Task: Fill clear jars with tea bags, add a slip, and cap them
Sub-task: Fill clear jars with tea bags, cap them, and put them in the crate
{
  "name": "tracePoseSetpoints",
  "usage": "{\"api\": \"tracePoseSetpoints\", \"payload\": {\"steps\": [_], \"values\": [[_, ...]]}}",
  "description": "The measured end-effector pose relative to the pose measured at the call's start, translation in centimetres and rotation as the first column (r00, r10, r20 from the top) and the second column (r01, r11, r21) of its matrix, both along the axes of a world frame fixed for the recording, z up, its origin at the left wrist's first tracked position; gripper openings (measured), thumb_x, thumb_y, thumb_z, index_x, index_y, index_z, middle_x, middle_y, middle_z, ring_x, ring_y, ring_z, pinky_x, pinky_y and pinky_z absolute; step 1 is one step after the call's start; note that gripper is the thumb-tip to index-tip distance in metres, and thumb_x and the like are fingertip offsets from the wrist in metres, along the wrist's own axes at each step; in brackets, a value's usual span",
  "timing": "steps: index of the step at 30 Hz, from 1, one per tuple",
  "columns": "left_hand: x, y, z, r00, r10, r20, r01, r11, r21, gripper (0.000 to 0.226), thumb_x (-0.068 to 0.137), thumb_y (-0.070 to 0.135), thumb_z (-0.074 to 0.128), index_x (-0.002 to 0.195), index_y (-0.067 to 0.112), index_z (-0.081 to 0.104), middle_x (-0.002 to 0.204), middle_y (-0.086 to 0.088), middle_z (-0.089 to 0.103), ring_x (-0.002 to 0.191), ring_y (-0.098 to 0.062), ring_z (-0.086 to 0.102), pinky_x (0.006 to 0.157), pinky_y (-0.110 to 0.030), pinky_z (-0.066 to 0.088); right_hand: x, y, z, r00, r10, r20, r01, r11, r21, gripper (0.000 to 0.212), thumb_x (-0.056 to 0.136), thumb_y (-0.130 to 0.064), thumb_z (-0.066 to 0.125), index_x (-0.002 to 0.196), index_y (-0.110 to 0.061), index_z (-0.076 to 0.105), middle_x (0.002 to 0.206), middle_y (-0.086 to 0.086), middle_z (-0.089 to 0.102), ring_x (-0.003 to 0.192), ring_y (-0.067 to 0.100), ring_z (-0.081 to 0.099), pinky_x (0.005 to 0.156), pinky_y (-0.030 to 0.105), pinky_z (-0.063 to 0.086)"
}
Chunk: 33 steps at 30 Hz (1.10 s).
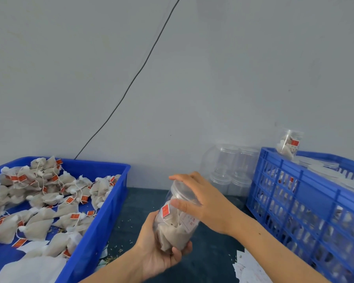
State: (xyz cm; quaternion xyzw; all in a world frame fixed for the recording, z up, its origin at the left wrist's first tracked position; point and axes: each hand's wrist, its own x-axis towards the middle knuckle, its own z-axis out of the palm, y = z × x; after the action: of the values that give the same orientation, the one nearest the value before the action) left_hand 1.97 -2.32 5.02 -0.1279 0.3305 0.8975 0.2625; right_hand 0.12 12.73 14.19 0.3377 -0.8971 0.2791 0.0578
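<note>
Clear plastic jar (177, 223), packed with tea bags and a paper slip, tilts above the dark table (211, 252), between the blue tray (102, 219) and blue crate (307, 193). Left hand (161, 254) curls round its base, while right hand (204, 199) grips the lid (181, 189), fingers wrapped over it.

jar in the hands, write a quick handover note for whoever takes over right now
Left hand grips the base of the filled jar, tilted over the table.
Right hand is curled over the lid, fingers on its rim.
Done: tea bags and a slip are inside.
Left: whether the lid is tight cannot be told; then set the jar in the blue crate.
Loose tea bags wait in the blue tray; empty jars stand by the wall.
</note>
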Motion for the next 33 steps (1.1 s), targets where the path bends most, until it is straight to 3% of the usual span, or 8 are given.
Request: {"api": "tracePoseSetpoints", "payload": {"steps": [4,9,14,19,26,30,33], "values": [[-0.2,-0.1,-0.5,0.997,0.073,0.014,-0.072,0.996,-0.049,0.063,0.075,0.053,0.052,0.076,-0.006,0.074,0.082,-0.020,0.065,0.066,-0.035,0.062,0.033,-0.024,0.044,-0.3,-0.6,-1.7,0.998,-0.061,0.005,0.061,0.986,-0.156,0.033,0.091,-0.055,0.049,0.123,-0.049,0.044,0.114,-0.017,0.043,0.108,0.004,0.049,0.088,0.021,0.048],[-0.6,0.0,-0.8,0.978,0.205,-0.031,-0.207,0.977,-0.049,0.067,0.083,0.056,0.046,0.067,-0.002,0.076,0.079,-0.021,0.069,0.059,-0.036,0.062,0.037,-0.025,0.047,-0.2,-1.6,-1.8,0.993,-0.114,-0.016,0.108,0.975,-0.195,0.039,0.077,-0.072,0.037,0.114,-0.059,0.035,0.108,-0.020,0.043,0.101,0.004,0.050,0.088,0.027,0.049],[-0.3,0.4,-0.6,0.948,0.317,-0.029,-0.318,0.947,-0.050,0.061,0.087,0.058,0.048,0.091,0.001,0.069,0.076,-0.025,0.070,0.054,-0.037,0.063,0.044,-0.035,0.055,-0.1,-2.3,-1.6,0.980,-0.198,-0.031,0.188,0.961,-0.204,0.036,0.086,-0.065,0.041,0.118,-0.050,0.043,0.110,-0.015,0.045,0.102,0.008,0.051,0.089,0.033,0.050],[0.0,0.3,-0.2,0.931,0.361,-0.057,-0.365,0.925,-0.099,0.059,0.090,0.058,0.046,0.096,0.003,0.066,0.074,-0.024,0.071,0.053,-0.034,0.065,0.044,-0.035,0.055,0.3,-2.7,-2.3,0.974,-0.221,-0.049,0.204,0.950,-0.237,0.035,0.087,-0.063,0.039,0.119,-0.051,0.040,0.111,-0.016,0.044,0.107,0.011,0.049,0.088,0.033,0.050],[0.0,-0.4,0.5,0.955,0.297,-0.017,-0.297,0.952,-0.066,0.055,0.088,0.053,0.048,0.103,0.003,0.066,0.080,-0.023,0.070,0.072,-0.036,0.062,0.050,-0.038,0.057,-0.2,-2.1,-1.6,0.995,-0.096,0.022,0.099,0.973,-0.208,0.041,0.091,-0.061,0.042,0.130,-0.048,0.040,0.123,-0.010,0.040,0.120,0.012,0.040,0.100,0.032,0.043],[-0.4,-1.0,0.6,0.968,0.250,0.004,-0.250,0.968,-0.010,0.055,0.087,0.055,0.051,0.106,0.005,0.066,0.085,-0.025,0.071,0.074,-0.038,0.063,0.055,-0.039,0.058,-0.5,-1.3,-0.8,0.995,0.051,-0.085,-0.058,0.994,-0.094,0.051,0.090,-0.066,0.034,0.138,-0.048,0.034,0.130,-0.016,0.035,0.125,0.007,0.033,0.100,0.021,0.032],[-0.6,-1.2,0.8,0.976,0.218,0.006,-0.218,0.976,0.011,0.056,0.086,0.055,0.054,0.109,0.005,0.066,0.095,-0.024,0.070,0.078,-0.040,0.064,0.057,-0.041,0.058,-1.1,-1.2,-0.7,0.989,0.051,-0.139,-0.062,0.995,-0.081,0.050,0.090,-0.064,0.035,0.137,-0.048,0.036,0.128,-0.016,0.036,0.123,0.004,0.036,0.097,0.017,0.034]]}}
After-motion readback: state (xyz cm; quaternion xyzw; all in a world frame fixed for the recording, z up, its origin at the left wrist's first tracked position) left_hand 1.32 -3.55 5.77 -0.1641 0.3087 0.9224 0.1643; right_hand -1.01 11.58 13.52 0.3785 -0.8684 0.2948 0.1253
